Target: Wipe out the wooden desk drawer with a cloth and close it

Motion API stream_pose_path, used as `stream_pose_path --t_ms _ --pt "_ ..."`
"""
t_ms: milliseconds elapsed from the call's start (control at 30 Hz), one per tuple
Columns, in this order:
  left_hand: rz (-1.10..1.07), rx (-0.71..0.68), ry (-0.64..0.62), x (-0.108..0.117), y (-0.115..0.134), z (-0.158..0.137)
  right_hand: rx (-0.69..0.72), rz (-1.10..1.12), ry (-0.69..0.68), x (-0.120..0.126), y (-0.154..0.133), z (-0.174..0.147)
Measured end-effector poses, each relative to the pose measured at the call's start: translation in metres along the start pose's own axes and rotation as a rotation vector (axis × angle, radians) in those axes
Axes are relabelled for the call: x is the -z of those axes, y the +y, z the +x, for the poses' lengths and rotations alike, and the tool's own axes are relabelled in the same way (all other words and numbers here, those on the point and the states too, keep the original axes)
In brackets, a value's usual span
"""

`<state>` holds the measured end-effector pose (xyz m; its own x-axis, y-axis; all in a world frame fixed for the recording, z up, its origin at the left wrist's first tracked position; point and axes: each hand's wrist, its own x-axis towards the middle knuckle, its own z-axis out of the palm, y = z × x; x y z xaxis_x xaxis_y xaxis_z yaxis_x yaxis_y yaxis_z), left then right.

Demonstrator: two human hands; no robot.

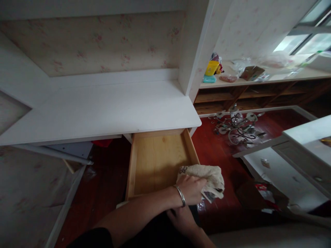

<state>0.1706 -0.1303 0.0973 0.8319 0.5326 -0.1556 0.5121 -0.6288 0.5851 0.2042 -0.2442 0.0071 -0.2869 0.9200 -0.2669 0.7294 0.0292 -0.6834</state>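
Below a white bench (pixel 108 110), the left hand (pixel 191 188) has its fingers closed around a crumpled beige cloth (pixel 207 177) at the near right corner of an open wooden drawer (pixel 155 162), while the right hand (pixel 182 220) rests lower down, its fingers hidden from view.

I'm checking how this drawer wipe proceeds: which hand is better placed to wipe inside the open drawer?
The left hand: it grips the beige cloth at the drawer's right front corner. The right hand sits lower, empty, below the drawer front.
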Motion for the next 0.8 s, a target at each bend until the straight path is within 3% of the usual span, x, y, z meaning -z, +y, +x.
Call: stream_pose_path --t_ms 100,267,600,733,800 --pt "0.019 0.037 0.005 0.004 -0.008 -0.017 -0.023 -0.019 -0.018 -0.004 0.004 0.000" --pt "0.177 -0.053 0.088 0.018 -0.030 -0.072 0.013 -0.058 0.011 -0.003 0.004 0.001" --pt "0.529 -0.271 0.113 0.082 -0.084 -0.200 0.003 -0.056 -0.119 0.009 -0.004 0.004" --pt "0.492 -0.233 0.034 0.094 -0.115 -0.224 -0.019 -0.069 -0.124 0.009 -0.005 0.004" --pt "0.399 -0.093 0.048 0.097 -0.133 -0.228 -0.027 -0.060 -0.113 0.007 -0.005 0.004"
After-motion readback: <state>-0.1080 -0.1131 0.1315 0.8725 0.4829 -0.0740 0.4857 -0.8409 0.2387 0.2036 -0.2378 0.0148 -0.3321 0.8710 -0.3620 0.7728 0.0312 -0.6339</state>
